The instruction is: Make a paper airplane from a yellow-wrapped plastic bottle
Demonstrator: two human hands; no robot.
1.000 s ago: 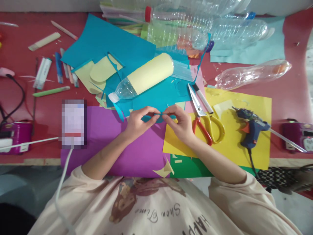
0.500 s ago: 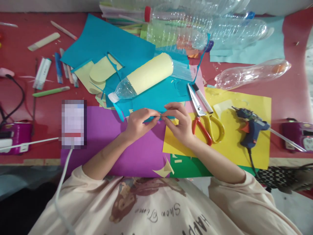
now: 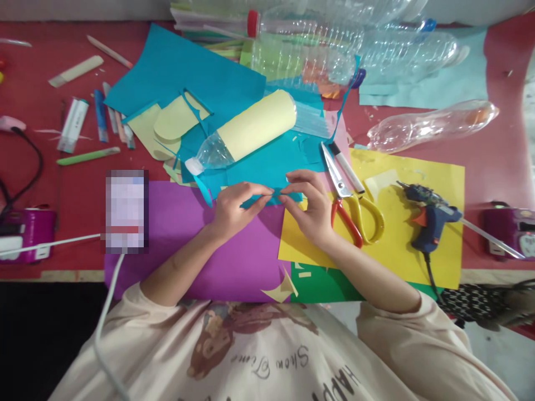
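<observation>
1. Red tabletop [image 3: 81, 192] is largely covered by coloured sheets, and clear bottles [image 3: 292, 33] are laid along its far edge.
2. Both forearms are brought in from the near edge and slanted toward each other, the left above a purple sheet [image 3: 242, 267], the right above a yellow sheet [image 3: 401, 250].
3. On the left hand [image 3: 232, 209], the thumb and index finger are stretched toward the right and joined narrowly at their tips; the remaining fingers are mostly hidden.
4. On the right hand [image 3: 311, 209], the thumb and index finger are likewise pinched nearly together, while other fingers are bent and raised apart from them.
5. Between the two pinches a small blue piece [image 3: 276, 192] is held, near the meeting of the purple sheet and the blue sheets [image 3: 267, 170]; its full outline cannot be told against them.
6. Beyond the hands, a bottle wrapped in pale yellow paper [image 3: 259, 125] is laid slantwise.
7. Scissors [image 3: 341, 186] are placed just beside the right hand, and a glue gun [image 3: 428, 220] is set farther right.
</observation>
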